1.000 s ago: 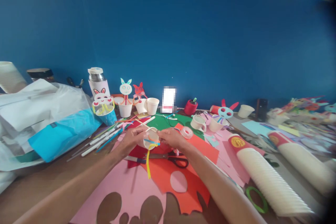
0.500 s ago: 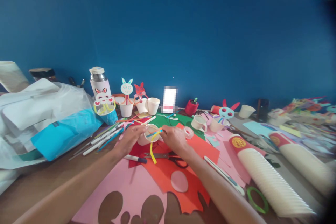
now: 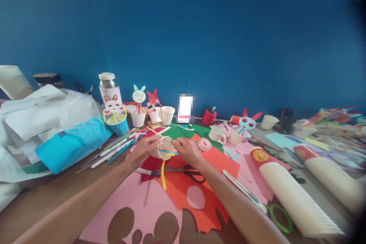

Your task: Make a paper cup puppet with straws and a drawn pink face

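Between my hands is a white paper cup [image 3: 156, 154], tilted so its mouth faces me. My left hand [image 3: 144, 151] is closed on the cup's left rim. My right hand [image 3: 188, 149] is closed at the right rim, its thumb and fingers pinched; whether it grips the rim or a strip there is hidden. Orange and blue strips cross the cup's mouth, and a yellow strip [image 3: 163, 175] hangs over its front. Below lie scissors [image 3: 177, 169] and a marker [image 3: 147, 172] on red paper [image 3: 206, 187].
Pink paper [image 3: 126, 190] with cut-out holes covers the front. Rabbit-faced paper cups [image 3: 138, 119] stand at the back. A tape roll [image 3: 205, 144], a cutter knife [image 3: 244, 191], a green tape ring [image 3: 281, 218] and stacked cups [image 3: 297, 198] lie right. A plastic bag [image 3: 82, 106] is left.
The cup has tipped more toward me. The yellow strip now hangs lower and straighter, a little farther left. My right hand has shifted slightly left.
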{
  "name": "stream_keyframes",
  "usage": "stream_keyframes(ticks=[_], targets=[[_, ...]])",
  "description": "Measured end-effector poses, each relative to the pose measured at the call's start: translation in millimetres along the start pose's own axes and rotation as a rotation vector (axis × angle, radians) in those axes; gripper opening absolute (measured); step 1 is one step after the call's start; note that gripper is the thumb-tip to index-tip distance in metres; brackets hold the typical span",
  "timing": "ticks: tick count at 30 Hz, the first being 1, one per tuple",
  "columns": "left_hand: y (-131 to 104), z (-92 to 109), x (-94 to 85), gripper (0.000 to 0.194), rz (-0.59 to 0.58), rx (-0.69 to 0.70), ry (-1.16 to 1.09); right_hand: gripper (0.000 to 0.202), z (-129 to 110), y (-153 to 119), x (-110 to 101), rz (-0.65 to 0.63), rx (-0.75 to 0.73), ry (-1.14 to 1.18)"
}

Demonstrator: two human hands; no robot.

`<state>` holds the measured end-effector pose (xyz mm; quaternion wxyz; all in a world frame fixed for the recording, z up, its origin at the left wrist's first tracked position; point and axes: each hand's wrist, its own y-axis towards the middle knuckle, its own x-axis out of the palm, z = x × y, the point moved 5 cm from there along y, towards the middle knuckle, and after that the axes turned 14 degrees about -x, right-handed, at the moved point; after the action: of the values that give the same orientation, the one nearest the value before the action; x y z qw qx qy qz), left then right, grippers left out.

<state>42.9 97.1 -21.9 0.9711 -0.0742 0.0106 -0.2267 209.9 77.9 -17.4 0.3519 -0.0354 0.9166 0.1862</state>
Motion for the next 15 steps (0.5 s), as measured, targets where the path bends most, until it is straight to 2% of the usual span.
stream_keyframes(ticks=[6,12,15], targets=[[3,-1,-1.6,0.026,-0.009,0.005,0.076,0.044,16,0,12,-0.210,0.153,0.348],[2,1,-4.3,0.022,-0.036,0.025,0.093,0.050,10,-8,14,-0.423,0.250,0.593],[2,0,-3.0,0.021,-0.035,0.016,0.062,0.049,8,-8,13,-0.439,0.266,0.632]])
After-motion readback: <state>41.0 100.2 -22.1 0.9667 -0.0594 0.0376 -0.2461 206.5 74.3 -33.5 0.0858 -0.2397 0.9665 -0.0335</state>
